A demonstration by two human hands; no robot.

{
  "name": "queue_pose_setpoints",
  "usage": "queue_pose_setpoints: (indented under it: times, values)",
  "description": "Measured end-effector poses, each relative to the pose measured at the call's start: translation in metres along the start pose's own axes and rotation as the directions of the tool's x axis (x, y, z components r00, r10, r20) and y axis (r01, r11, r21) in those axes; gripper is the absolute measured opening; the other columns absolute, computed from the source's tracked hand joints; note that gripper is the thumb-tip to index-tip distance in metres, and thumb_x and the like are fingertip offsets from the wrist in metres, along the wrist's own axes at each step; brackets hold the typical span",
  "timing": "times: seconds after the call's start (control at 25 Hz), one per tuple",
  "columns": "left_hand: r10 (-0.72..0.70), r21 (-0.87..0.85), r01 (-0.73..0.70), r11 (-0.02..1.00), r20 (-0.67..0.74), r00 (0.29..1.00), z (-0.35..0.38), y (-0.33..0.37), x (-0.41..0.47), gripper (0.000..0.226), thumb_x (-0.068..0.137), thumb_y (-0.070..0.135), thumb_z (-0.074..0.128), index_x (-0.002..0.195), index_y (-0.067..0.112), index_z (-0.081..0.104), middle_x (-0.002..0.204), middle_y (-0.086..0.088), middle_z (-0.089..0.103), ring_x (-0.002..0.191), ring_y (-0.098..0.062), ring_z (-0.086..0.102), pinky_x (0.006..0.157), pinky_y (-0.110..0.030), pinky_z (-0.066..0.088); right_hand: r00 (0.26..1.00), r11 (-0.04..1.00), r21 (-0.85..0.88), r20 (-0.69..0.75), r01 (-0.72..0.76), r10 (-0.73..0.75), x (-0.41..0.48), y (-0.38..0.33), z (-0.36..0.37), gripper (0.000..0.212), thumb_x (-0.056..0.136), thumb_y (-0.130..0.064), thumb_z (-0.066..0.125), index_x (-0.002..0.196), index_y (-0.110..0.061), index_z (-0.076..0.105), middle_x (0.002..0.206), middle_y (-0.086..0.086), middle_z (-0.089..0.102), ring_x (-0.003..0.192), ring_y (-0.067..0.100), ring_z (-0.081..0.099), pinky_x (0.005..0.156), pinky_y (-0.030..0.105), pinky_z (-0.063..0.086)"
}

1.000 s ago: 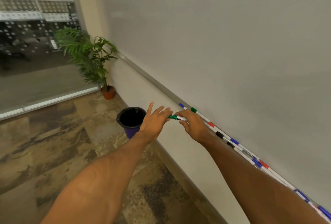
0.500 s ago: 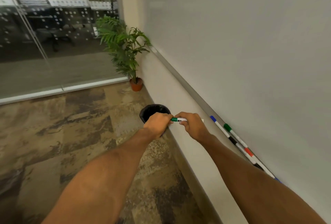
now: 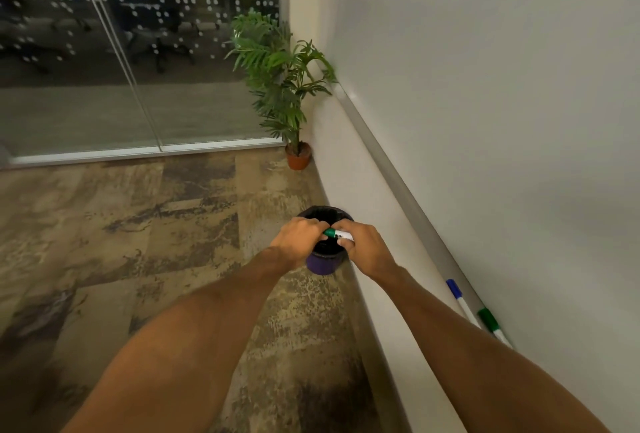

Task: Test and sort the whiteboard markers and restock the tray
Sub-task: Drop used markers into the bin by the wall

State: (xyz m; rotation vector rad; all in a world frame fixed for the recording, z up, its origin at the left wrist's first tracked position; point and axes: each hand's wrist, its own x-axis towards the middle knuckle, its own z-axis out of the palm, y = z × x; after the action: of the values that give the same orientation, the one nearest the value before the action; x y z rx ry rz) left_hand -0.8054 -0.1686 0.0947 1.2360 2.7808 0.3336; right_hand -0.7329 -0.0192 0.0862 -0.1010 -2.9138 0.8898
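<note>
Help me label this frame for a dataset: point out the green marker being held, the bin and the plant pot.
green marker [image 3: 343, 235], head view, on its white barrel.
bin [image 3: 323, 264], head view, on its purple outer wall.
plant pot [image 3: 298, 158], head view, on the pot's front.

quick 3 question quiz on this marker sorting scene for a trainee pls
1. True or false: the left hand and the right hand both grip the green-capped white whiteboard marker.
2. What shows directly behind the hands? A) round purple waste bin with black liner B) cardboard box C) metal stool
3. Fill in: on the grey metal whiteboard tray, the marker lying farther from the camera has a ____ cap.

Key: 1 true; 2 A; 3 blue.
</note>
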Motion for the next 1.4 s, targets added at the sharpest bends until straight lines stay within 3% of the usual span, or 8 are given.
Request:
queue_pose_setpoints:
  times: [0.28, 0.52, 0.76, 0.96, 1.12, 1.4]
  values:
    - [-0.05, -0.041, 0.05, 0.998, 0.011, 0.999, 0.015, -0.075, 0.068, 0.022, 0.099, 0.022, 0.046, 0.114, 0.011, 0.058, 0.117, -0.005, 0.06, 0.113, -0.025, 0.051, 0.094, -0.031, 0.033, 0.998, 0.944, -0.326, 0.028, -0.046, 0.058, 0.102, 0.015, 0.039, 0.024, 0.093, -0.021, 0.05, 0.115, -0.021, 0.059, 0.108, 0.007, 0.063, 0.097, 0.029, 0.059, 0.082, 0.042, 0.05]
    - [-0.001, -0.047, 0.005, 0.999, 0.092, 0.996, 0.041, -0.149, 0.148, 0.027, 0.098, 0.024, 0.046, 0.118, 0.013, 0.059, 0.117, -0.003, 0.059, 0.112, -0.023, 0.051, 0.099, -0.033, 0.033, 0.987, 0.92, -0.37, 0.036, -0.132, 0.156, 0.192, 0.035, 0.079, 0.028, 0.092, -0.019, 0.052, 0.12, -0.024, 0.056, 0.112, 0.005, 0.062, 0.099, 0.027, 0.058, 0.084, 0.041, 0.049]
    - [-0.053, -0.03, 0.058, 0.998, 0.157, 0.986, 0.08, -0.201, 0.214, 0.03, 0.098, 0.03, 0.044, 0.12, 0.013, 0.055, 0.122, -0.004, 0.057, 0.114, -0.024, 0.051, 0.1, -0.035, 0.032, 0.985, 0.918, -0.375, 0.053, -0.132, 0.163, 0.262, 0.074, 0.123, 0.037, 0.093, -0.015, 0.051, 0.129, -0.018, 0.052, 0.118, 0.008, 0.06, 0.105, 0.029, 0.055, 0.086, 0.043, 0.048]
    - [-0.129, -0.008, 0.137, 0.99, 0.29, 0.948, 0.145, -0.234, 0.262, 0.055, 0.098, 0.04, 0.044, 0.146, 0.015, 0.031, 0.152, -0.004, 0.032, 0.14, -0.023, 0.027, 0.115, -0.044, 0.018, 0.976, 0.909, -0.381, 0.069, -0.167, 0.208, 0.316, 0.129, 0.159, 0.035, 0.094, -0.016, 0.05, 0.128, -0.021, 0.053, 0.111, 0.006, 0.062, 0.098, 0.026, 0.059, 0.08, 0.036, 0.047]
    - [-0.206, -0.024, 0.233, 0.972, 0.385, 0.9, 0.198, -0.253, 0.302, 0.067, 0.098, 0.041, 0.043, 0.152, 0.015, 0.013, 0.159, -0.002, 0.015, 0.146, -0.023, 0.011, 0.118, -0.047, 0.008, 0.954, 0.892, -0.409, 0.136, -0.193, 0.268, 0.358, 0.181, 0.189, 0.036, 0.096, -0.017, 0.047, 0.131, -0.023, 0.05, 0.113, 0.006, 0.061, 0.099, 0.025, 0.06, 0.08, 0.036, 0.048]
    - [-0.258, -0.068, 0.318, 0.945, 0.44, 0.86, 0.288, -0.272, 0.373, 0.07, 0.097, 0.038, 0.048, 0.151, 0.013, 0.012, 0.159, -0.003, 0.013, 0.146, -0.024, 0.008, 0.119, -0.047, 0.006, 0.926, 0.899, -0.344, 0.164, -0.27, 0.341, 0.408, 0.279, 0.256, 0.035, 0.095, -0.013, 0.047, 0.129, -0.019, 0.055, 0.108, 0.009, 0.063, 0.098, 0.028, 0.06, 0.079, 0.037, 0.05]
